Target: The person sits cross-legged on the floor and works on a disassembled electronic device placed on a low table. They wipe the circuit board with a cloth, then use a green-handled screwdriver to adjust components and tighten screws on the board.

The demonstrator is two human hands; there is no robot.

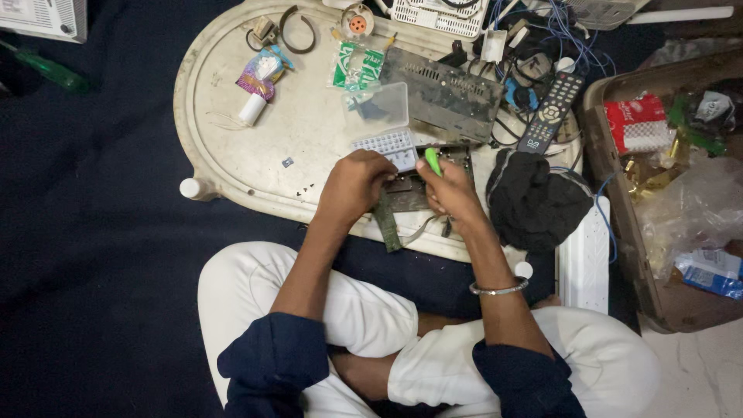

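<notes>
At the far left we see a green screwdriver (53, 71) lying on the dark cloth, apart from the work. On the oval white table (232, 155) there is a small purple and blue packet (261, 73) with a white roll (252, 109) just below it. Further right lies a green and white packet (358, 66), and under it a clear plastic box (378, 116) with its lid open, showing small white compartments.

Our left hand (354, 186) is curled down and presses on a green circuit board (406, 193) at the front edge of the table. A second narrow green board (386, 224) hangs over the edge just below this hand. Our right hand (451, 190) is closed around a tool with a light green handle (433, 160), which stands nearly upright over the board. On this wrist there is a silver bangle (499, 289).

Behind the hands lies a dark metal cover (445, 97) with slots. To the right we see a black remote control (550, 112) among blue wires, and a black cloth (534, 201) just beside the right hand. At the far right a brown box (611, 224) holds a red and white packet (638, 124), a clear plastic bag (689, 205) and a blue and white packet (712, 271).
</notes>
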